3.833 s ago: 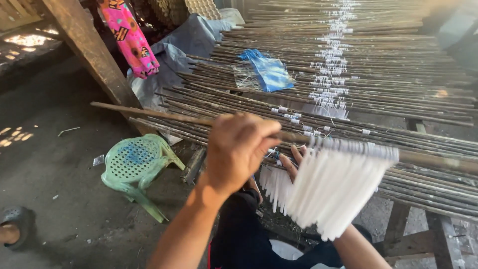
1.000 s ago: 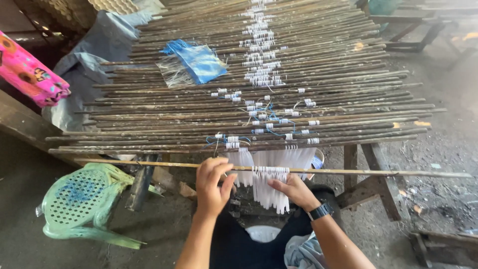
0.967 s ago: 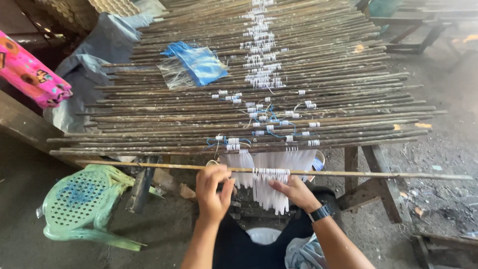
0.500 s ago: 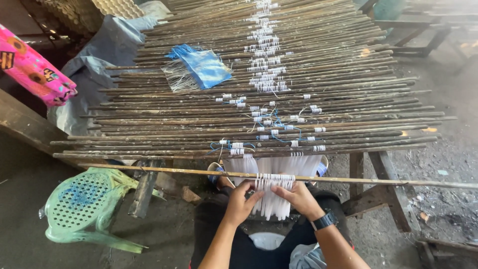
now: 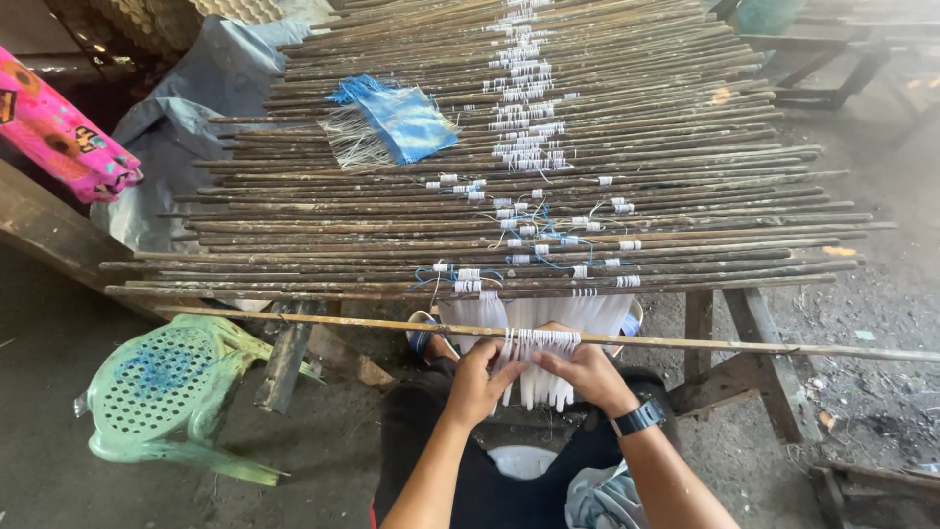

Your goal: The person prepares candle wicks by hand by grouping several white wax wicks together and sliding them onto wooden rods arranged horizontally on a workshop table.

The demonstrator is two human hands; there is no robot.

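Since earlier: both hands came in from apart on the stick to the bunch at its middle; L hand slid rightwards, stick itself barely shifted.
L hand [image 5: 479, 380]: fingers curled narrow, pinching the left edge of the white candles [image 5: 534, 367], thumb up by the stick.
R hand [image 5: 587, 373]: fingers narrow on the right edge of the same bunch; black watch [image 5: 636, 418] on the wrist.
Candles: thin, smooth, waxy white rods, hung close together by wicks, tips pointing down twd my lap.
Stick [image 5: 685, 342]: long thin bamboo, pale, long axis running L-R across me; candles hang at right angles to it, right btwn my hands, so neither hand is nearer.
Where it sits: just in front of me, near edge of the rack [image 5: 294, 235], slightly apart from it.
Rack: many dark, rough sticks laid side by side on wooden trestle legs, white wick loops w/ blue thread down the middle.
2nd bunch [image 5: 534, 312]: more white candles hanging just behind mine.
Further out: blue woven cloth [image 5: 406, 120] w/ frayed fringe on the rack; green perforated plastic stool [image 5: 162, 387] tipped over on the dirt floor to my left; pink patterned fabric [image 5: 59, 137] far left.
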